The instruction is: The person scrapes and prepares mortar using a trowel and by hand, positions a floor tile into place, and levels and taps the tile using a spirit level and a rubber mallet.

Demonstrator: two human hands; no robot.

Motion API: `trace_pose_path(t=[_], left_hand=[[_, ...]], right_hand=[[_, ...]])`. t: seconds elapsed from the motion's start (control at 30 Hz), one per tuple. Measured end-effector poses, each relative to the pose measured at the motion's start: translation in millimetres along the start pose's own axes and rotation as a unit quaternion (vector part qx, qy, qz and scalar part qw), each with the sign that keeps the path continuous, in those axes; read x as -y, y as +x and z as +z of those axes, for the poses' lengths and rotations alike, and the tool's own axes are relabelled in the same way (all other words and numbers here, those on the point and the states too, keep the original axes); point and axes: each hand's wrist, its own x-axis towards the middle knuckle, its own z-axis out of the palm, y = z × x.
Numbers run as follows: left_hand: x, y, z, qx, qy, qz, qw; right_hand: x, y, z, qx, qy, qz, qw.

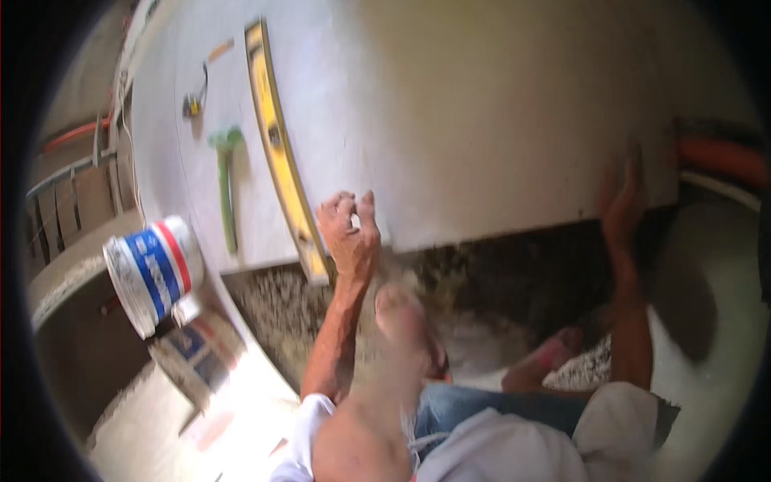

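A large pale board lies before me, its near edge above a dark, rough gap. My left hand is at this edge, fingers loosely bent and apart, with a small light patch showing between them. I make out nothing held in it. Right beside it a yellow spirit level lies lengthwise on the board, its near end past the edge. My right hand, somewhat blurred, rests with fingers stretched out on the board's shaded right part, near the corner. Left of the level lie a green hammer and a tape measure.
A white bucket with blue and red bands stands left of the board, above a printed bag or carton. A small wooden strip lies farther up. Metal railing is at far left, an orange pipe at right. My bare feet are below the edge.
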Motion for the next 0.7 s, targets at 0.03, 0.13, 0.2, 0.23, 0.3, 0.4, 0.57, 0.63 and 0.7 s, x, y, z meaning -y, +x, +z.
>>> trace_pose_path(t=[0.03, 0.13, 0.2, 0.23, 0.3, 0.4, 0.57, 0.63, 0.7], left_hand=[[8, -15, -14, -0.012, -0.012, 0.03, 0.999], [31, -82, -46, -0.016, 0.024, -0.066, 0.997], [55, -135, -80, 0.018, 0.053, -0.141, 0.989], [72, -164, -87, 0.01, 0.059, -0.15, 0.987], [87, -210, -99, 0.136, 0.185, -0.159, 0.96], [75, -236, -52, 0.021, 0.175, -0.127, 0.976], [55, -291, -71, 0.02, 0.025, -0.538, 0.843], [69, -319, -63, 0.045, 0.044, -0.537, 0.841], [43, -324, -46, -0.041, 0.027, -0.493, 0.868]], right_hand=[[7, 10, -12, 0.063, 0.015, 0.008, 0.998], [6, 32, -18, 0.143, -0.052, 0.042, 0.987], [93, 63, -43, 0.238, -0.025, 0.3, 0.924], [79, 53, -37, 0.245, -0.019, 0.29, 0.925], [15, 41, -35, 0.187, -0.103, 0.018, 0.977], [9, 68, -112, 0.247, -0.159, -0.234, 0.927], [-50, 39, -102, 0.241, -0.06, -0.15, 0.957], [-64, 38, -109, 0.268, -0.036, 0.008, 0.963], [-97, 43, -121, 0.245, -0.075, -0.053, 0.965]])
